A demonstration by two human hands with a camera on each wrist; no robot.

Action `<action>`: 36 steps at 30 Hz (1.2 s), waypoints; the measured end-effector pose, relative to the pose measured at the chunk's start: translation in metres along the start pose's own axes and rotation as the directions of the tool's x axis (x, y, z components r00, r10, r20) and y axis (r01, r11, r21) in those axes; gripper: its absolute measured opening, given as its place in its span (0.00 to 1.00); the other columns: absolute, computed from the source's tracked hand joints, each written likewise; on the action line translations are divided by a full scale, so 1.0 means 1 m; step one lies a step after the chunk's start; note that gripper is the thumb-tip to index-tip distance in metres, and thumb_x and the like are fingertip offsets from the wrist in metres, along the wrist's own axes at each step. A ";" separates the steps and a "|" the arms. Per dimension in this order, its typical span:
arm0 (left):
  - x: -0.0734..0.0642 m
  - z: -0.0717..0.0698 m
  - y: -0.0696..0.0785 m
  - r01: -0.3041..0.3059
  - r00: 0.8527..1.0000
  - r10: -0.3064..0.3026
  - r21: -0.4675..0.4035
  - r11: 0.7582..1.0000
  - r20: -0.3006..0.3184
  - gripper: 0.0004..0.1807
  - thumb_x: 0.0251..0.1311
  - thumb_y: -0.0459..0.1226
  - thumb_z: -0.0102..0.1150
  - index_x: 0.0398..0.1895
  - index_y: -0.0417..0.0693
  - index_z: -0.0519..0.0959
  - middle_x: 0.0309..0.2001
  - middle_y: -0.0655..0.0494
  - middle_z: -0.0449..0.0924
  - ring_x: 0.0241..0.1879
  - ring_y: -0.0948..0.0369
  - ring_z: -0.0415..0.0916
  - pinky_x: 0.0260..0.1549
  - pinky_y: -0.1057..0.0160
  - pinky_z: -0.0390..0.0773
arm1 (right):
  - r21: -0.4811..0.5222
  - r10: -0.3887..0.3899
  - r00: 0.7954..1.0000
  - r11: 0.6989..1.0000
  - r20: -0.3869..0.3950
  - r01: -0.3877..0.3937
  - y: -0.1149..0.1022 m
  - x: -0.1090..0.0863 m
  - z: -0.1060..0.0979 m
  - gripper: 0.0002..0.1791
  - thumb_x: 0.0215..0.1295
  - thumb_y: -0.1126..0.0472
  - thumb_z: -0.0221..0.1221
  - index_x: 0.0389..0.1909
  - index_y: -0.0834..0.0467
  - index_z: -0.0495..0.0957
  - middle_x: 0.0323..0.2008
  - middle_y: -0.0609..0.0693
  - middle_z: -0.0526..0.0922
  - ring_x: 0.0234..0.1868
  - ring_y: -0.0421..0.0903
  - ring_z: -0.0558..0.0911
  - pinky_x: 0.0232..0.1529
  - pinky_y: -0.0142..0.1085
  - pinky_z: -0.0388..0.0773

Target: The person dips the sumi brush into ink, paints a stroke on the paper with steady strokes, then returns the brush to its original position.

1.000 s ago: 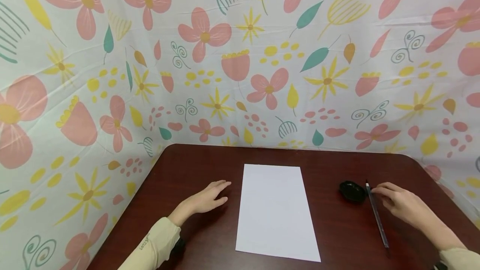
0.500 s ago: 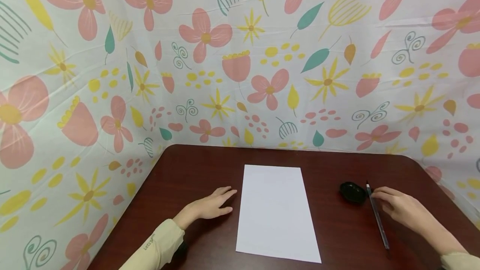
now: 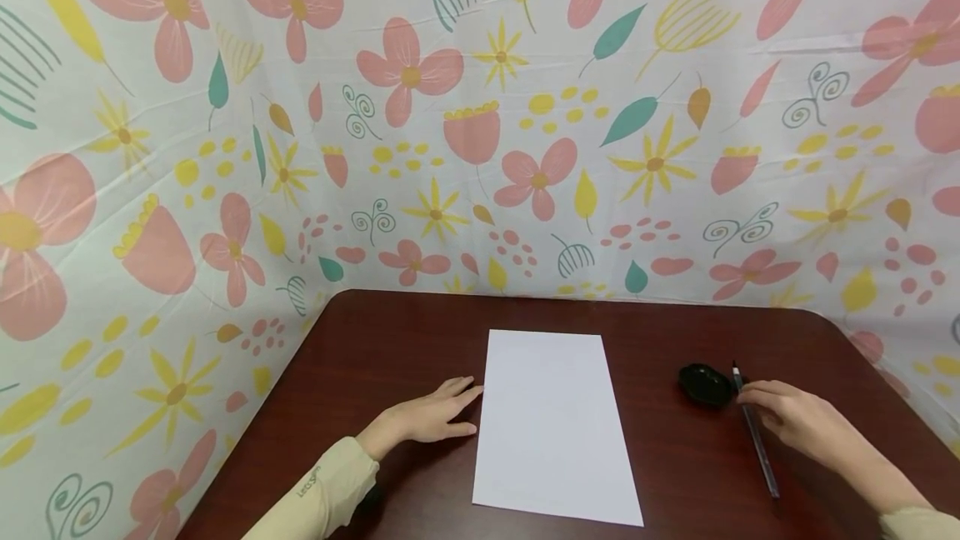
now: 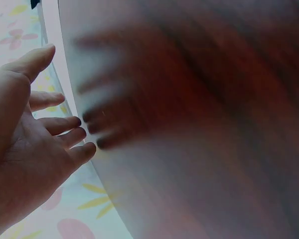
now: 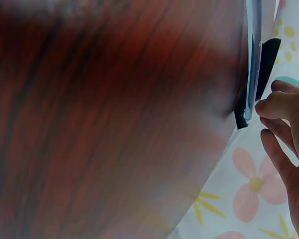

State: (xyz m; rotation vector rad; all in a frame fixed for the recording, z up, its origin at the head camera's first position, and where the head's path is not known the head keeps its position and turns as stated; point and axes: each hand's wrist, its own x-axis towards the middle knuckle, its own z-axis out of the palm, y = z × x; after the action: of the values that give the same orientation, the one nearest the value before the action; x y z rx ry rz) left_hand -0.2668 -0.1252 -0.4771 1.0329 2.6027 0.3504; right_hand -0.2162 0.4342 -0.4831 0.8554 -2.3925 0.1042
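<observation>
A white sheet of paper (image 3: 555, 427) lies lengthwise on the dark red-brown table (image 3: 405, 332). Palm down, my left hand (image 3: 423, 420) has its fingers spread, the fingertips right at the paper's left edge. The left wrist view shows these fingers (image 4: 61, 124) extended low over the glossy surface. On the right lies a slim brush (image 3: 759, 448) with a dark pointed tip and a pale band, its tip end beside a small black dish (image 3: 705, 384). My right hand (image 3: 806, 423) reaches to the brush's upper part, fingers loosely bent, thumb and forefinger close against its side.
A floral cloth (image 3: 480, 132) hangs as a backdrop behind the table and along its left side. The table's back edge meets this cloth. Bare table surface (image 3: 660, 457) shows between the paper and the brush.
My left hand has slid right and slightly nearer, up to the paper's edge. My right hand has shifted slightly nearer, fingers now overlapping the brush. Paper, dish and brush stay put.
</observation>
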 end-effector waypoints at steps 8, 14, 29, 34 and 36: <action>0.003 0.003 0.004 -0.027 1.000 0.027 0.041 0.999 0.001 0.38 0.70 0.52 0.49 0.76 0.47 0.52 0.77 0.43 0.46 0.76 0.48 0.44 0.70 0.50 0.59 | 0.004 -0.019 1.000 1.000 0.007 0.019 -0.005 0.000 0.000 0.26 0.74 0.45 0.38 0.31 0.49 0.84 0.34 0.44 0.83 0.33 0.43 0.81 0.29 0.23 0.68; 0.004 0.004 0.008 -0.028 1.000 0.027 0.031 0.999 0.010 0.38 0.70 0.52 0.49 0.76 0.48 0.52 0.77 0.45 0.44 0.77 0.50 0.43 0.70 0.52 0.59 | 0.010 -0.051 0.998 0.999 0.025 0.051 -0.006 -0.002 0.000 0.12 0.48 0.67 0.64 0.32 0.48 0.83 0.35 0.43 0.82 0.35 0.42 0.80 0.29 0.24 0.69; 0.012 0.006 0.014 -0.046 0.999 0.045 0.081 0.996 0.021 0.38 0.69 0.53 0.49 0.76 0.48 0.53 0.77 0.45 0.44 0.77 0.50 0.42 0.71 0.53 0.58 | -0.028 -0.108 0.993 0.994 0.041 0.109 -0.004 -0.005 0.009 0.20 0.74 0.51 0.44 0.28 0.48 0.82 0.34 0.46 0.83 0.34 0.47 0.81 0.26 0.32 0.74; 0.013 0.007 0.015 -0.049 0.999 0.048 0.074 0.996 0.022 0.38 0.69 0.53 0.49 0.76 0.48 0.52 0.78 0.45 0.43 0.77 0.51 0.41 0.70 0.55 0.59 | -0.008 -0.204 0.978 0.979 -0.039 0.204 0.001 0.000 0.015 0.33 0.75 0.49 0.28 0.25 0.49 0.82 0.31 0.43 0.82 0.34 0.43 0.78 0.35 0.28 0.69; 0.013 0.007 0.016 -0.056 0.998 0.054 0.064 0.996 0.024 0.38 0.69 0.53 0.49 0.76 0.48 0.52 0.78 0.45 0.43 0.77 0.51 0.41 0.70 0.55 0.60 | -0.016 -0.220 0.974 0.976 -0.053 0.219 0.000 0.000 0.016 0.34 0.76 0.49 0.27 0.24 0.49 0.81 0.30 0.42 0.82 0.34 0.42 0.78 0.36 0.27 0.69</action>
State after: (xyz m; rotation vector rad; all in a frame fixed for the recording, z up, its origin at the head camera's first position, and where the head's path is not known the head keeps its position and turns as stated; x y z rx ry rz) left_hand -0.2628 -0.1041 -0.4807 1.1253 2.5854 0.2674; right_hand -0.2247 0.4299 -0.4962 1.0916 -2.2295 0.0273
